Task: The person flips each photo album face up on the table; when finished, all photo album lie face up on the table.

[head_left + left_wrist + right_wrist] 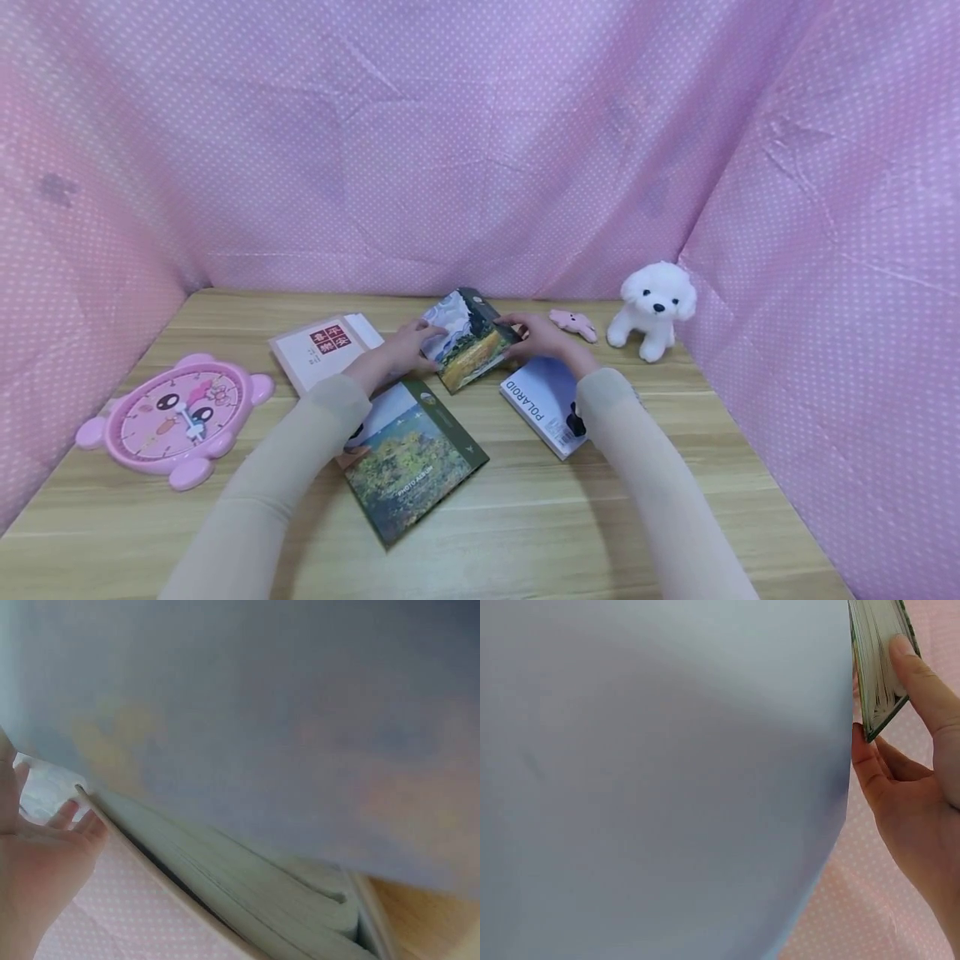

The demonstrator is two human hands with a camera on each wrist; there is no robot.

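Note:
At the back middle of the table, a small photo album (467,340) with a painted cover of swirling sky and golden field is between both hands. My left hand (401,350) holds its left side, with fingers and thumb spread along the edge. From the right, my right hand (542,337) grips the opposite side. The right wrist view shows that thumb lying on the album's page edges (881,667) and the fingers at its corner. Large blurred surfaces fill both wrist views and hide part of the work. Whether the album touches the table is unclear.
Beneath my left forearm lies a larger green photo album (412,475); a white album with red characters (311,350) lies behind it. A POLAROID album (536,396) is under my right wrist. Around them are a pink clock (183,417), small pink toy (573,323) and white plush dog (652,308).

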